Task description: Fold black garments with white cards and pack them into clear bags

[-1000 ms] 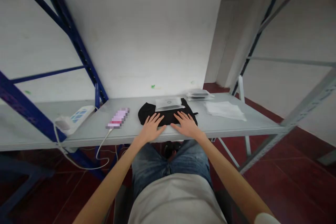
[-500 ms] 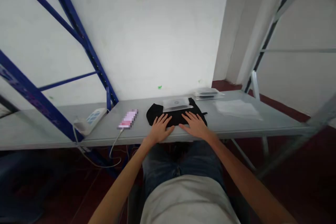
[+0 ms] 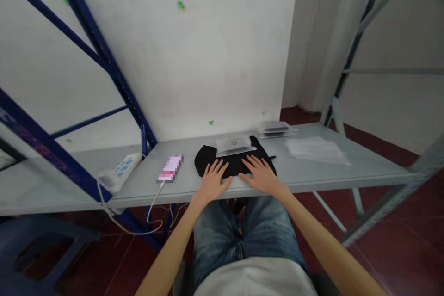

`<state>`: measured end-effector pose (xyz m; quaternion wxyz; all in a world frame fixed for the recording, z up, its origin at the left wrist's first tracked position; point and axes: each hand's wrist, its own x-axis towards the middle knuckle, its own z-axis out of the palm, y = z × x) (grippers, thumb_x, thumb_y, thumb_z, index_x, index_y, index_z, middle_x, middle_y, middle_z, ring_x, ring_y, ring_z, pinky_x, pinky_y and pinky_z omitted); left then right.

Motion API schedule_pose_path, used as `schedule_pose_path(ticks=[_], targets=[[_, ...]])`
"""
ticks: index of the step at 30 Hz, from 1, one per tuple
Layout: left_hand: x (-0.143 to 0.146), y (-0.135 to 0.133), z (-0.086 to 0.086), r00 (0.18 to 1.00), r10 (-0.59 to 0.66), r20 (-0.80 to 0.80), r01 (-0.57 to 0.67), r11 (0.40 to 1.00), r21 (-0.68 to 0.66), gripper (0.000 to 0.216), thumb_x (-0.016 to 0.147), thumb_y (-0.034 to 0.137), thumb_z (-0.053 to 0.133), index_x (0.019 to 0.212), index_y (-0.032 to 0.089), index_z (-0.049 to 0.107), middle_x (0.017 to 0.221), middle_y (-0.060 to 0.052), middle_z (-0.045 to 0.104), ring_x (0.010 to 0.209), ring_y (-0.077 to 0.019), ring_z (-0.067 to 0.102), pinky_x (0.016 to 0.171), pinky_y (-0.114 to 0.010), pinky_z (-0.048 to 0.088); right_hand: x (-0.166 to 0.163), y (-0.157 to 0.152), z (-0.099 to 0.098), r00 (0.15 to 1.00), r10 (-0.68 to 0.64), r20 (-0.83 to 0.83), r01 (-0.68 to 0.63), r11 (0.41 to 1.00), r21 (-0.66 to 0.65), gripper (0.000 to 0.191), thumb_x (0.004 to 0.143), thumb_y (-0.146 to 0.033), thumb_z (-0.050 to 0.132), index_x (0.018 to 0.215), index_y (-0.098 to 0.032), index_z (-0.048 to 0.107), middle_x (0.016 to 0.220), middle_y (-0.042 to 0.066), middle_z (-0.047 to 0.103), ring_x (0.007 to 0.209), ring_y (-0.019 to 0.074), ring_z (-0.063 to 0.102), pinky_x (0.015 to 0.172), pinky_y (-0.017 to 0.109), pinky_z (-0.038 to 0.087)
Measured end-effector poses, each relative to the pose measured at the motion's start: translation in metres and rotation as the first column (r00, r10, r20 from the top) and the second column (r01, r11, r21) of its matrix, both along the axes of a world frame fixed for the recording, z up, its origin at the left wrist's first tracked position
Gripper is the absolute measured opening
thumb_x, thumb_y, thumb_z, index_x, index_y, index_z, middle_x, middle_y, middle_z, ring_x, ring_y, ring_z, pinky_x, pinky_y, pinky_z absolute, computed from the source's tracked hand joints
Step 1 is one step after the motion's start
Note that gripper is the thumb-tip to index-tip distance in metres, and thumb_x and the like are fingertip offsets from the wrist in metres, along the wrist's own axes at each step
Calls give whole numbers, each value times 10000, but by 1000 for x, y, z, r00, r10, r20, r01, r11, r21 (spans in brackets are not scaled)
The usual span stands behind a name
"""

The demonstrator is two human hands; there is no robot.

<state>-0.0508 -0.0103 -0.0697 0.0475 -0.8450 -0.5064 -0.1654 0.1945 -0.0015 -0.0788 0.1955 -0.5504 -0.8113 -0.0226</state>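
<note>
head view: a folded black cloth item (image 3: 236,165) lies flat on the grey table (image 3: 187,182) in front of the person, its long axis running left to right, roughly along the near edge. the left hand (image 3: 212,184) rests on its left part and the right hand (image 3: 261,175) on its right, both flat with fingers spread, neither closed around anything. a translucent packet (image 3: 233,144) lies on the cloth's far side, just beyond the fingers; neither hand is clearly nearer to it.

Both hands (image 3: 211,187) (image 3: 262,177) lie spread, palms apparently down.
</note>
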Motion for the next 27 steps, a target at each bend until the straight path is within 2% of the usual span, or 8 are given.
schedule_pose_path(ticks=[7, 15, 27], targets=[[-2, 3, -3, 1000, -11, 25, 10, 999, 34, 606, 1050, 546, 462, 1591, 274, 429, 1676, -77, 400, 1582, -289, 307, 1286, -586, 255, 0, 1, 0, 1000, 18, -21, -17, 1000, 21, 692, 1031, -628, 427, 1583, -213, 482, 1659, 126, 417, 1550, 323, 350, 1263, 575, 251], [0, -1, 5, 999, -1, 45, 2, 1000, -23, 619, 1046, 566, 462, 1577, 248, 452, 1679, -76, 394, 1594, -286, 276, 1299, -584, 222, -1, 1, -1, 1000, -1, -17, 1, 1000, 22, 684, 1034, -618, 428, 1580, -209, 482, 1659, 121, 418, 1547, 313, 358, 1263, 573, 248], [-6, 3, 0, 997, -25, 71, 25, 1000, 3, 611, 1046, 582, 460, 1579, 284, 452, 1668, -71, 417, 1581, -282, 310, 1290, -570, 259, -1, 2, -4, 999, 6, -45, -4, 1000, 27, 686, 1030, -613, 451, 1588, -215, 475, 1656, 128, 421, 1549, 325, 351, 1270, 574, 233]])
